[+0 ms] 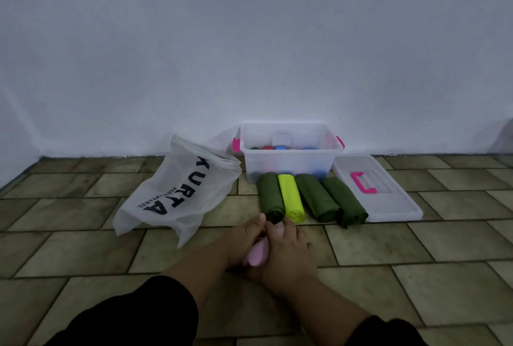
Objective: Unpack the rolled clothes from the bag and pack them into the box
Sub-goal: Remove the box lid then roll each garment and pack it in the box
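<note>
A white plastic bag (pixel 177 193) printed with black letters lies slumped on the tiled floor at the left. To its right a clear plastic box (pixel 290 161) with pink latches stands against the wall, with several rolled clothes inside. In front of the box lie three dark green rolls (pixel 270 197) and one lime green roll (pixel 291 197), side by side. Just below them my left hand (pixel 244 240) and my right hand (pixel 288 251) are both closed around a pale pink roll (pixel 258 255), which is mostly hidden between them.
The box's clear lid (pixel 388 198) with a pink handle lies flat on the floor to the right of the rolls. A white wall runs behind everything. Olive tiles cover the floor.
</note>
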`<state>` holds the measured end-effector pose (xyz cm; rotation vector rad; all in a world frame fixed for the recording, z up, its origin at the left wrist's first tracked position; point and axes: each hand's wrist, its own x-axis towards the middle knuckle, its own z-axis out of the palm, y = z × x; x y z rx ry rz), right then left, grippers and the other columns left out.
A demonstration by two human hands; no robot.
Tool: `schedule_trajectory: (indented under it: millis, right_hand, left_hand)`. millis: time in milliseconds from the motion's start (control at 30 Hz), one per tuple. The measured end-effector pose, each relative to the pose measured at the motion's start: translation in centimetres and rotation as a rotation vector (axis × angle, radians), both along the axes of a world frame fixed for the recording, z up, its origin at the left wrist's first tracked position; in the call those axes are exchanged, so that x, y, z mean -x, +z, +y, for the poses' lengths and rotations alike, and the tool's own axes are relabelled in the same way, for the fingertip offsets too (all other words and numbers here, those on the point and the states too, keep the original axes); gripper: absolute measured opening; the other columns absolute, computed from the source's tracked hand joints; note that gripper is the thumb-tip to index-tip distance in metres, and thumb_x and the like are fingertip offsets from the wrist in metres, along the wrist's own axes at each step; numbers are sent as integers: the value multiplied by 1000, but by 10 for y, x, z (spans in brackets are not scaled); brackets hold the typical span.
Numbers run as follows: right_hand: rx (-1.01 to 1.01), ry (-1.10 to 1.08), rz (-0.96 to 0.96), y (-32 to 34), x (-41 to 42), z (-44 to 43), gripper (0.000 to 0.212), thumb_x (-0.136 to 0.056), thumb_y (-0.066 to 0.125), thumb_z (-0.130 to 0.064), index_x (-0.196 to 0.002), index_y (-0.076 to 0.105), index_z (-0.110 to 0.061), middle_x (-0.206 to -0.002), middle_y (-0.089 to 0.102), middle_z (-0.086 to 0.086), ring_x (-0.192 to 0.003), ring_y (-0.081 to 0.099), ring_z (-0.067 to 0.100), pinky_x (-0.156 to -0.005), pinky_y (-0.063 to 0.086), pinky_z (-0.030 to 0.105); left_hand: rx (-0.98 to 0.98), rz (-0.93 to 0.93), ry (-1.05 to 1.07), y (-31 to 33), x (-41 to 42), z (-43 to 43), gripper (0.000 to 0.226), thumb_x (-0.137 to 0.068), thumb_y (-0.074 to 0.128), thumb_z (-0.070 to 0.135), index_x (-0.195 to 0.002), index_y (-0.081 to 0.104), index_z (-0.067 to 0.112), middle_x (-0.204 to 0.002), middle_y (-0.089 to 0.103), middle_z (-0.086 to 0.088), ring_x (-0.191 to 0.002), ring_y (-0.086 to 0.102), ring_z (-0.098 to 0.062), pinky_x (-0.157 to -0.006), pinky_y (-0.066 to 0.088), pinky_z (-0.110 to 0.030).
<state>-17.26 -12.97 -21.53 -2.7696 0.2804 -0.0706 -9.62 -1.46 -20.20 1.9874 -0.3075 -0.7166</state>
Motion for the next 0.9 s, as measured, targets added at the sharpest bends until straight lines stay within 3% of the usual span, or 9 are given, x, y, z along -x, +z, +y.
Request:
schedule_trajectory:
  millis: [100,267,367,467,567,733,900]
  right_hand:
    - [67,18,-35,0,8,-4,87,-53,47,-80,-131,33,-45,-148,29,4,-126,32,31,-100,34,42]
    - [213,-8,-103,1,27,-10,80,-50,40,-82,-120,40,-44,-132,44,0,-113,41,31,-87,32,44]
    - [229,-22,-82,-2,34,-8,76,-51,39,-83,-116,40,-43,-136,42,3,-115,40,33,-87,28,45]
    - [182,-49,-21,-5,35,-10,80,-50,37,-86,-119,33,-44,-145,34,8,-131,29,35,-99,23,54]
    - [161,-68,7,-2,28,-11,87,-45,38,-86,-119,33,-39,-145,34,10,-137,23,34,-104,14,61]
    - [141,12,122,8,17,-13,95,-45,48,-82,-128,26,-42,-144,29,8,-127,34,34,-99,30,51]
    - [286,21,119,15,23,-25,80,-50,39,-82,-119,47,-41,-132,45,1,-118,40,32,-91,28,47]
  left_hand:
    - [-79,-92,-36,-3,1,-3,64,-93,19,60,-142,41,25,-149,41,-8,-137,37,-21,-116,25,-37]
    - [-252,-221,-117,-12,3,-2,58,-94,18,62,-146,31,37,-151,38,-5,-138,35,-23,-115,27,-38]
    - [-344,-301,-166,-13,3,-2,52,-98,23,53,-146,31,35,-152,37,-3,-138,36,-22,-114,27,-34]
    - [-443,-406,-257,-13,6,-3,47,-99,37,38,-145,34,32,-150,40,1,-133,42,-18,-106,31,-26]
    - [-470,-473,-294,-14,10,-5,44,-98,38,36,-141,42,32,-143,49,-1,-123,51,-19,-98,38,-26]
    - [-473,-552,-313,-15,13,-7,39,-100,35,35,-136,48,28,-135,55,-2,-116,54,-18,-89,37,-22]
    - [-460,-578,-290,-14,17,-6,41,-99,37,31,-139,47,24,-152,37,3,-137,37,-15,-111,26,-26]
